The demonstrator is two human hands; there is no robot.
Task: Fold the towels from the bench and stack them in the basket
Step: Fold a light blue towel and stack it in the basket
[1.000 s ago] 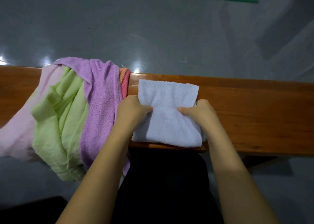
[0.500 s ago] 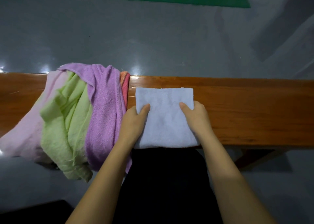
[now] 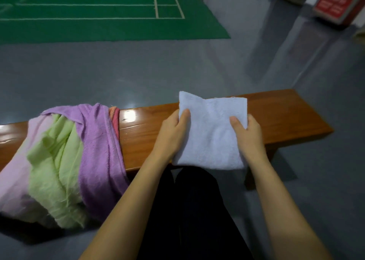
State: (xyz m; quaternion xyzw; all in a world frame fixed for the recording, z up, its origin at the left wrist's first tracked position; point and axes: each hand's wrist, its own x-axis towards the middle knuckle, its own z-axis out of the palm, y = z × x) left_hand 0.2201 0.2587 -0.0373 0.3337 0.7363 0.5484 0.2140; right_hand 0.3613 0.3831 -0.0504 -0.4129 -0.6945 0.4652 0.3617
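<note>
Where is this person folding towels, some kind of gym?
Probably an indoor sports hall. A green court mat with white boundary lines lies on a grey floor, and the towels sit on a long wooden bench beside it. A red sign stands at the far right.

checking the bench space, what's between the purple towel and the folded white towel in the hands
In the head view, only bare glossy wooden bench lies between the purple terry towel and the folded white towel, plus a red-orange cloth edge beside the purple one.
</note>
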